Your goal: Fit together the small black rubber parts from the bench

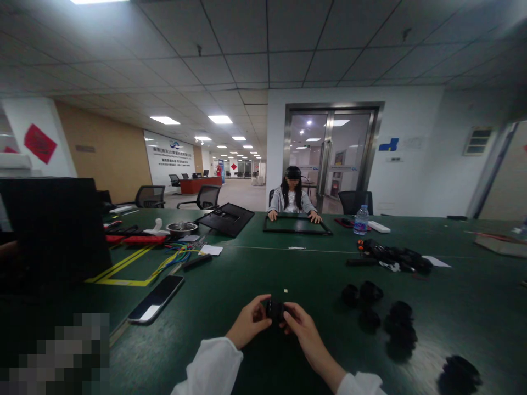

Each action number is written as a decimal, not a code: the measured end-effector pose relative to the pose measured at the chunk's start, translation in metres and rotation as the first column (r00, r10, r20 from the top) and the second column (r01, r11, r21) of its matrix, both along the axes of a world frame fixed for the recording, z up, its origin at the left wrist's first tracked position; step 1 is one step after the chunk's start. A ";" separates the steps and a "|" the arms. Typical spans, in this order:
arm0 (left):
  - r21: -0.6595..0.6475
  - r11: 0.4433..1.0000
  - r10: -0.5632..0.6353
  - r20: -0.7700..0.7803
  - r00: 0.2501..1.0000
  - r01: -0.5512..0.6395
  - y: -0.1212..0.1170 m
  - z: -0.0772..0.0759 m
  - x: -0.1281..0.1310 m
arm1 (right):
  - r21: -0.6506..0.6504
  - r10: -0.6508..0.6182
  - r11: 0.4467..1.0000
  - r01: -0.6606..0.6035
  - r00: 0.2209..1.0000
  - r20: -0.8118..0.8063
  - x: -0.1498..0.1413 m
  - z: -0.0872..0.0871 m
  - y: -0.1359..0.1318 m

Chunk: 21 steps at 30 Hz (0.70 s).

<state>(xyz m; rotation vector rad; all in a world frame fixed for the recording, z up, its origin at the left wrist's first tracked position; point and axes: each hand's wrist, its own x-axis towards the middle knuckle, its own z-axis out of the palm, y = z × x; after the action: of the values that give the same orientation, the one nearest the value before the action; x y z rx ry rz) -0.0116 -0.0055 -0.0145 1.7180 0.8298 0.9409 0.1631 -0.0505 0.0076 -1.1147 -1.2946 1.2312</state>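
A small round black part (pixel 274 310) is held just above the green table (pixel 255 263), near its front edge. My left hand (pixel 249 321) pinches its left side with curled fingers. My right hand (pixel 302 329) grips its right side, fingers closed round it. Both wrists wear white sleeves. Several similar black round parts (pixel 373 304) lie on the table to the right of my hands.
A phone (pixel 156 298) lies to the left. Yellow tape lines, coloured cables, a metal bowl (pixel 181 227) and a red tool sit at far left. Across the table a person rests both hands on a black frame (pixel 297 225). A water bottle (pixel 361 220) and black gear (pixel 393 257) are at right.
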 end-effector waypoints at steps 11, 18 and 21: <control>-0.045 0.994 0.096 0.011 0.995 -0.095 0.000 0.000 0.004 | -0.020 0.039 0.999 -0.038 0.999 0.031 0.001 0.005 -0.003; 0.022 0.993 0.116 0.002 0.993 -0.116 -0.002 0.006 0.004 | 0.006 0.048 0.999 -0.048 0.996 0.073 -0.001 0.003 -0.002; -0.017 0.995 0.097 0.004 0.995 -0.097 -0.001 0.005 0.004 | 0.027 0.033 0.999 -0.035 0.997 0.065 -0.002 0.001 0.000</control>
<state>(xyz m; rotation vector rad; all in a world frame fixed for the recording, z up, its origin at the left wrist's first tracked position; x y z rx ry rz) -0.0073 -0.0068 -0.0091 1.6730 0.9222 0.9996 0.1611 -0.0508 0.0086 -1.1246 -1.3808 1.2070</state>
